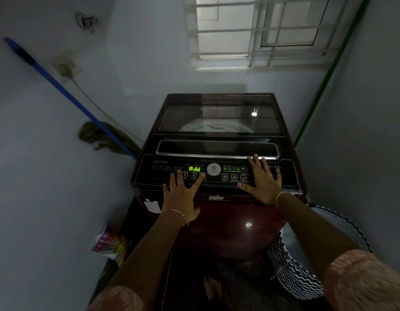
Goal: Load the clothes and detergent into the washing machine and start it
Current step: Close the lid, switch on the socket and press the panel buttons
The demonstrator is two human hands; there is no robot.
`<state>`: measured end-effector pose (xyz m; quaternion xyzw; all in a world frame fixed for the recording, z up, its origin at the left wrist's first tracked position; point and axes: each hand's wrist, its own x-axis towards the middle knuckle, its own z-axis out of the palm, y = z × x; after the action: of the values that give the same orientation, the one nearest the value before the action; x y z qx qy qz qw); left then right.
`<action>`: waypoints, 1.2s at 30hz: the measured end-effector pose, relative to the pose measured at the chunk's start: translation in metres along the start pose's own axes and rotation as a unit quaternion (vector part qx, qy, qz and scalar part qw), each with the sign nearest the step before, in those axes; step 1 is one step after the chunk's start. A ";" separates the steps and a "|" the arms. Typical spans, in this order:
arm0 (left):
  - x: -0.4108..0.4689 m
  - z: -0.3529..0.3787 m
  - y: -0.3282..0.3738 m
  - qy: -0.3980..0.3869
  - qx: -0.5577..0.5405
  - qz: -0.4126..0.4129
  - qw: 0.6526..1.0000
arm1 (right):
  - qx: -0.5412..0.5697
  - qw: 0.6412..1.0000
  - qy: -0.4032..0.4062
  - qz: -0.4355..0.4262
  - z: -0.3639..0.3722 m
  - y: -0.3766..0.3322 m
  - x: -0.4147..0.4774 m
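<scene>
Head view, dim room. Top-loading washing machine [228, 221], dark maroon body, stands in a narrow corner below a barred window [257, 30].

Glass lid [219, 117] is down and closed. A pale drum rim shows through it, but the reflections hide what is in the drum. Lid handle [217, 149] runs along the front edge of the lid, just behind the control panel [149, 173].

Display [194, 169] is lit green and reads "Add". A round white badge [214, 169] marked "6" sits just to its right. Small green indicator lights are on further right.

Left hand [180, 194]: open, fingers straight and spread, holding nothing. It rests over the front left of the panel, and its index finger [200, 179] reaches the button just right of the one marked "2".

Right hand [263, 182]: open and flat, fingers spread, palm down on the right end of the panel, gripping nothing. Its longest fingertips reach the rim of the lid handle.

Both wrists carry thin bangles.

Surroundings:
- A blue mop handle [66, 93] leans on the left wall, with the mop head [98, 135] beside the machine's rear left corner.
- A green pole [329, 72] stands in the right corner.
- A colourful packet [109, 243] lies on the floor at the machine's left; its print is not readable.
- A basket [291, 272] with a black-and-white zigzag pattern stands at the machine's right.
- A white sticker [152, 205] is on the machine's front.
</scene>
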<state>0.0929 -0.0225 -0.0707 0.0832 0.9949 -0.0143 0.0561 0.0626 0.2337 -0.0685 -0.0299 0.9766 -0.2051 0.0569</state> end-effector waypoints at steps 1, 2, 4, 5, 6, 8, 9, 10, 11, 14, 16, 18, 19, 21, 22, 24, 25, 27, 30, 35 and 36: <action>0.000 0.000 -0.001 0.000 0.000 0.002 1.000 | 0.004 1.000 0.005 0.000 0.001 0.000 0.000; 0.000 0.000 -0.002 -0.001 0.000 0.004 1.000 | 0.011 1.000 0.013 0.001 0.002 -0.001 -0.001; -0.002 0.001 -0.002 -0.004 -0.007 0.005 1.000 | 0.026 0.999 0.040 0.001 0.005 -0.002 -0.005; -0.002 0.001 -0.002 -0.004 -0.010 0.005 1.000 | 0.024 0.998 0.060 -0.003 0.007 -0.003 -0.007; -0.003 0.000 -0.002 -0.004 -0.014 0.003 1.000 | 0.016 0.996 0.082 -0.013 0.008 -0.005 -0.010; -0.003 -0.002 -0.003 -0.008 -0.019 0.002 1.000 | 0.007 0.992 0.118 -0.042 0.008 -0.011 -0.016; -0.003 -0.002 -0.003 -0.010 -0.020 0.002 1.000 | 0.013 0.990 0.128 -0.053 0.009 -0.014 -0.019; -0.003 -0.003 -0.003 -0.011 -0.019 0.002 1.000 | 0.023 0.989 0.133 -0.059 0.010 -0.016 -0.023; -0.002 -0.004 -0.003 -0.012 -0.018 0.002 1.000 | 0.027 0.988 0.140 -0.064 0.012 -0.018 -0.027; -0.001 -0.004 -0.004 -0.017 -0.017 -0.001 1.000 | -0.003 0.983 0.167 -0.070 0.017 -0.018 -0.038; -0.002 -0.005 -0.004 -0.017 -0.016 -0.001 1.000 | -0.019 0.984 0.165 -0.068 0.019 -0.017 -0.042; -0.003 -0.006 -0.004 -0.015 -0.017 -0.002 1.000 | -0.029 0.986 0.150 -0.068 0.019 -0.018 -0.045; -0.003 -0.006 -0.003 -0.014 -0.019 -0.003 1.000 | -0.034 0.987 0.143 -0.069 0.018 -0.019 -0.047; -0.002 -0.006 -0.004 -0.012 -0.022 -0.004 1.000 | -0.045 0.987 0.137 -0.071 0.017 -0.021 -0.047; -0.002 -0.005 -0.004 -0.011 -0.020 -0.003 1.000 | -0.049 0.987 0.135 -0.070 0.017 -0.021 -0.047; -0.002 -0.005 -0.004 -0.008 -0.016 -0.001 1.000 | -0.054 0.988 0.127 -0.068 0.016 -0.020 -0.048; -0.001 -0.005 -0.004 -0.007 -0.017 -0.001 1.000 | -0.058 0.988 0.123 -0.067 0.015 -0.020 -0.048; -0.001 -0.006 -0.003 -0.008 -0.017 -0.001 1.000 | -0.072 0.988 0.113 -0.071 0.013 -0.019 -0.050; 0.000 -0.006 -0.003 -0.010 -0.016 -0.003 1.000 | -0.091 0.987 0.104 -0.081 0.013 -0.018 -0.053; 0.001 -0.006 -0.002 -0.020 -0.015 -0.003 1.000 | -0.122 0.984 0.096 -0.085 0.012 -0.020 -0.055; 0.001 -0.006 -0.002 -0.020 -0.015 -0.003 1.000 | -0.127 0.984 0.095 -0.086 0.011 -0.020 -0.054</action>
<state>0.0914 -0.0241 -0.0646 0.0789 0.9939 -0.0014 0.0772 0.1188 0.2153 -0.0655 -0.1011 0.9895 -0.0855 -0.0585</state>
